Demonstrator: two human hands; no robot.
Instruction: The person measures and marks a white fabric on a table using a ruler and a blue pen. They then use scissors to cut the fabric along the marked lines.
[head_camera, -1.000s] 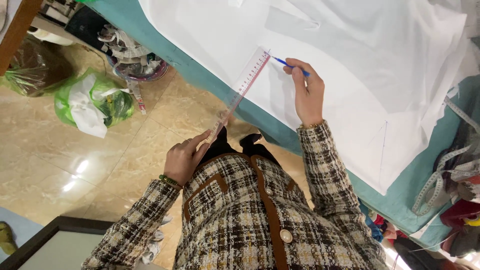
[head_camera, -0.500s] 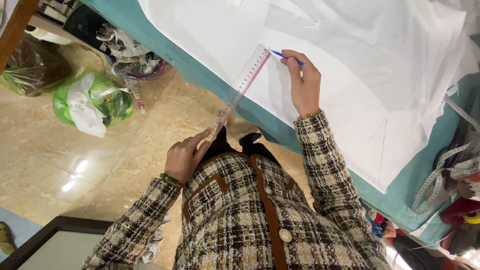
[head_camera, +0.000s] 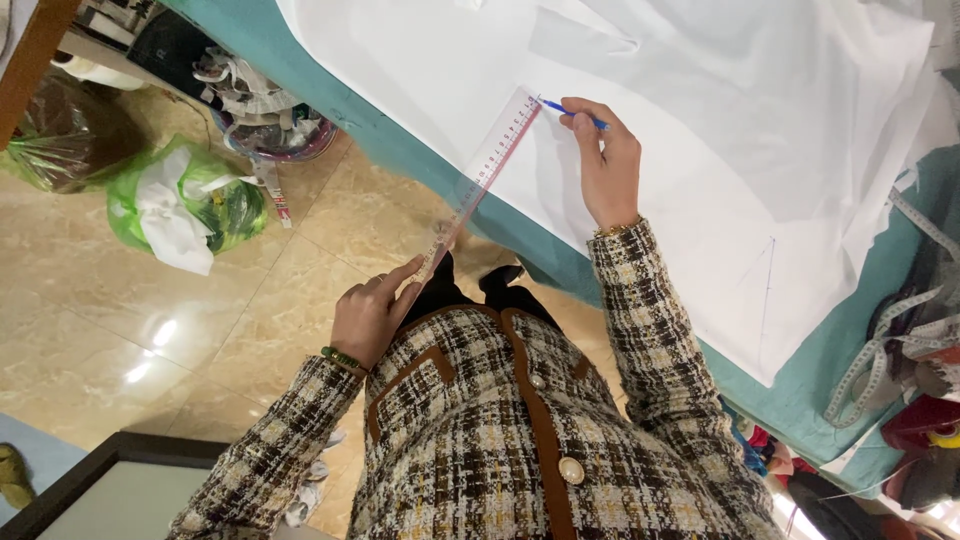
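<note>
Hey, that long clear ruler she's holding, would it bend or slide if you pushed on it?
The transparent ruler looks thin plastic, so probably light and slightly flexible. It juts past the table edge, gripped only at its near end by the left hand, so the far end could slide on the smooth white fabric.

Left hand (head_camera: 368, 318) pinches low by the waist; right hand (head_camera: 606, 160) reaches forward, fingers curled.
</note>
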